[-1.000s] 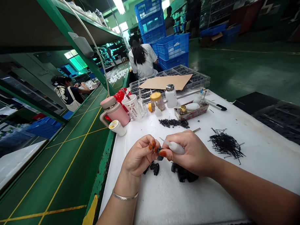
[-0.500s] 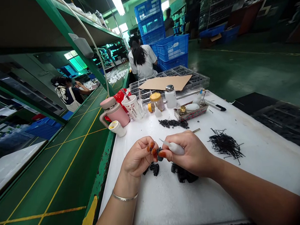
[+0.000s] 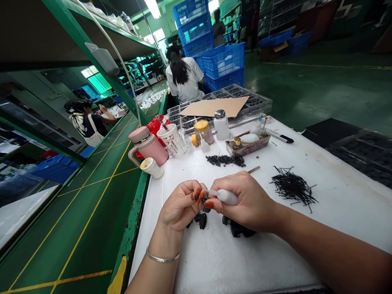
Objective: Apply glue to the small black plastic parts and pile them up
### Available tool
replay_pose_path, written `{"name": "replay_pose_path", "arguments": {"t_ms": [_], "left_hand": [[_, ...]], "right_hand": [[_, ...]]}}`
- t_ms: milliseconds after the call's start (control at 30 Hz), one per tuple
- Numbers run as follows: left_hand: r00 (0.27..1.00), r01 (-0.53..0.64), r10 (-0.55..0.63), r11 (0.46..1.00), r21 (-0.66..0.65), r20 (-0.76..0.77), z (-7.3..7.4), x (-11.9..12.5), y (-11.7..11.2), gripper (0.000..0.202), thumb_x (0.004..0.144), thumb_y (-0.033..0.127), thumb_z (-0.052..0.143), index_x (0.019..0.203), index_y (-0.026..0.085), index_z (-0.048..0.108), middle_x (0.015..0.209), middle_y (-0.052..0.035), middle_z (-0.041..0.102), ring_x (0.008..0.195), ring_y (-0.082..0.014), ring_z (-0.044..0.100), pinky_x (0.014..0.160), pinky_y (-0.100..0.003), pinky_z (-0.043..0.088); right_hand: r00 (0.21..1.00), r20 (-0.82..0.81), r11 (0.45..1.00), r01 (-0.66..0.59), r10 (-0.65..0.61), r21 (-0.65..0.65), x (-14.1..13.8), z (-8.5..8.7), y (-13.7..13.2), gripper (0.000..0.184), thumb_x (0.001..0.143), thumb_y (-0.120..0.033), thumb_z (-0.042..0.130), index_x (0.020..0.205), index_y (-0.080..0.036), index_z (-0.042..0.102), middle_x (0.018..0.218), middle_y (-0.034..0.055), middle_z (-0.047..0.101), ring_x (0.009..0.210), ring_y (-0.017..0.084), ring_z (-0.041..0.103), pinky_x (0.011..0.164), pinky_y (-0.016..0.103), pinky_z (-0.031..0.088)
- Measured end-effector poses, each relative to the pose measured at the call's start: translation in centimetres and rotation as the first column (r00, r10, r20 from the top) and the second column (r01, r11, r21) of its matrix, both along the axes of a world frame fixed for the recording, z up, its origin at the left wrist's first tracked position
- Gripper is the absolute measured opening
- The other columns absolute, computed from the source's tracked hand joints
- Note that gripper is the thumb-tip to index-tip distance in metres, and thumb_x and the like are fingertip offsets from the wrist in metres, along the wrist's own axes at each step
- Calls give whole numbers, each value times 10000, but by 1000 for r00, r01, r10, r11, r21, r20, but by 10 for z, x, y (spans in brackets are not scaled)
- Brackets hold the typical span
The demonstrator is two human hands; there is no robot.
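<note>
My left hand [image 3: 177, 206] pinches a small black part [image 3: 207, 205] between thumb and fingertips; the fingers hide most of it. In my right hand [image 3: 248, 202] is a small white squeeze bottle [image 3: 227, 197], its thin nozzle pointing left at the black part. Whether the tip touches the part I cannot tell. A flat metal strip [image 3: 254, 169] juts out beyond the right hand, its other end hidden. Below the hands lie black plastic pieces [image 3: 200, 221] on the left and a larger black cluster [image 3: 240, 229], partly covered by the right hand.
On the white tabletop [image 3: 243, 264] are a pile of black pins [image 3: 294, 184], small black rings [image 3: 224, 160], a decorated box [image 3: 247, 145], a pump bottle [image 3: 221, 125], a pink mug [image 3: 147, 147] and a cutter knife [image 3: 280, 136]. A green conveyor [image 3: 94, 203] runs along the left.
The squeeze bottle's nozzle has come down and left, closer to the black part. My left hand keeps its pinch. The whole view has shifted slightly.
</note>
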State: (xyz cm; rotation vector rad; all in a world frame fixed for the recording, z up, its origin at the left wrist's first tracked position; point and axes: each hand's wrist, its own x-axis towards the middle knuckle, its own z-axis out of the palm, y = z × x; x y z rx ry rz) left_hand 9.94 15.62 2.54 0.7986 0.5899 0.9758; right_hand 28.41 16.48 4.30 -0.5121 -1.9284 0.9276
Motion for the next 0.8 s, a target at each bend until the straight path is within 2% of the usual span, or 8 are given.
{"name": "replay_pose_path", "arguments": {"t_ms": [300,567,800], "left_hand": [[1000,13,-13,1000,-24,-10,0,3,-1,196,658,117,764,656,120,568,633,11,542,536,-70,515,498,-166,397],[999,-9,7,999,-45,-38,2,4,-2,231,627,130,781,633,122,550,609,16,518,516,-67,487,485,-167,386],[999,-5,3,999,-47,-41,1,4,-2,250,630,157,793,627,120,545,609,17,512,513,-68,486,513,-184,428]], "right_hand": [[1000,18,999,15,-16,45,0,-2,0,165,781,-223,663,656,-119,631,539,-29,540,474,57,422,479,185,307],[1000,10,998,13,-14,64,1,-2,1,119,782,-200,638,683,-135,652,585,-9,611,499,70,486,503,190,345],[999,43,996,17,-21,87,1,-3,1,93,767,-166,627,679,-138,640,592,-7,623,506,77,513,513,196,358]]}}
